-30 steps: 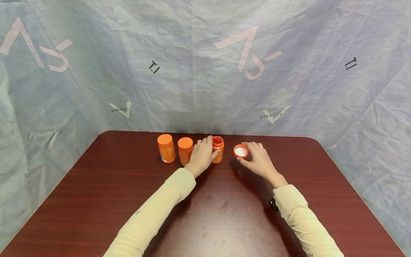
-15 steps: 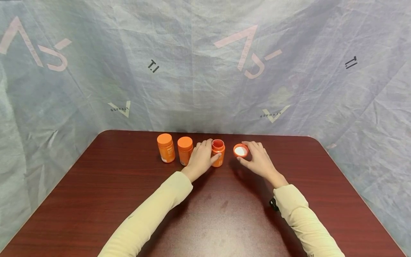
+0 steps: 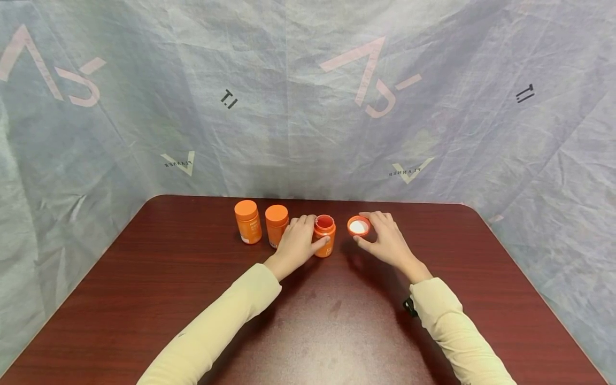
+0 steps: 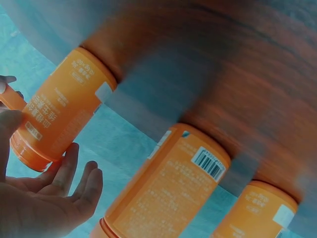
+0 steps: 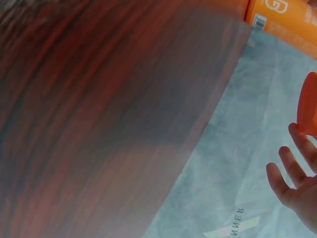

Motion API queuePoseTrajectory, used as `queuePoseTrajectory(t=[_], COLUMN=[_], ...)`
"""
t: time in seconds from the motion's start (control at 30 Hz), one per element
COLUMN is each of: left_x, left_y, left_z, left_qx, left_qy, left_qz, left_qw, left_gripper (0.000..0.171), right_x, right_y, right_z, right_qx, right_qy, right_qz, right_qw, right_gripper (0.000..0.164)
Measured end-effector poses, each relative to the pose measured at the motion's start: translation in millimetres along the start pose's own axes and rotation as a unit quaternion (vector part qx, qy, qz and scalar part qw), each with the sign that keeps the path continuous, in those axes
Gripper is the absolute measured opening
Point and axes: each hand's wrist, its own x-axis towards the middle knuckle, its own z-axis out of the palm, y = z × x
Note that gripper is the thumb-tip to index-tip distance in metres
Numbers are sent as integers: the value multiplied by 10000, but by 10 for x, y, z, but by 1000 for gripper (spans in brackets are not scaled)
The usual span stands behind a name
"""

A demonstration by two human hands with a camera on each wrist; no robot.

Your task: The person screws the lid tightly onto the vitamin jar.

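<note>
An orange bottle (image 3: 324,239) with no lid on stands upright, its round red-edged mouth facing up. My left hand (image 3: 296,244) grips it from the left, thumb across its near side. In the left wrist view, thumb and fingers are around the neck end of this bottle (image 4: 64,106). To its right, my right hand (image 3: 386,243) pinches an orange screw lid (image 3: 358,226) between thumb and fingers, the white inner side turned toward me. The right wrist view shows only part of the lid (image 5: 308,105), at the fingertips.
Two capped orange bottles stand left of my left hand: the nearer one (image 3: 276,226) close beside the hand, the other (image 3: 248,222) farther left. A dark red-brown table (image 3: 337,321) lies under everything. Behind its far edge hangs a grey cloth (image 3: 289,107) with printed letters.
My left hand has drawn the uncapped bottle toward me, with the forearm moving back and left. The lid in my right hand has shifted slightly left. The two capped bottles stay put.
</note>
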Motion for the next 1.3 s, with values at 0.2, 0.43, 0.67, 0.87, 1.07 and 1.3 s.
queuePoseTrajectory(t=[0.2, 0.43, 0.67, 0.87, 1.07, 1.3], left_x=[-45, -91, -125, -155, -192, -235], left_y=[5, -4, -27, -33, -34, -39], left_z=[-31, -62, -78, -98, -116, -153], left_qx=[-4, 1, -11, -100, -134, -153], left_qy=[-11, -97, -190, -242, -236, -240], left_qz=[-1, 3, -21, -59, -30, -7], left_qw=[10000, 10000, 9998, 9996, 9996, 9996], left_gripper=[58, 58, 57, 58, 58, 57], right_x=[7, 32, 51, 52, 53, 59], right_y=[-24, -94, -152, -182, -216, -257], right_z=[1, -10, -8, -5, 0, 12], right_qx=[79, 88, 127, 146, 328, 466], right_qy=[147, 239, 251, 147, 181, 134], right_qz=[-221, -505, -585, -596, -645, -765], right_qw=[9996, 9984, 9979, 9980, 9972, 9959], right_gripper=[54, 55, 59, 56, 55, 56])
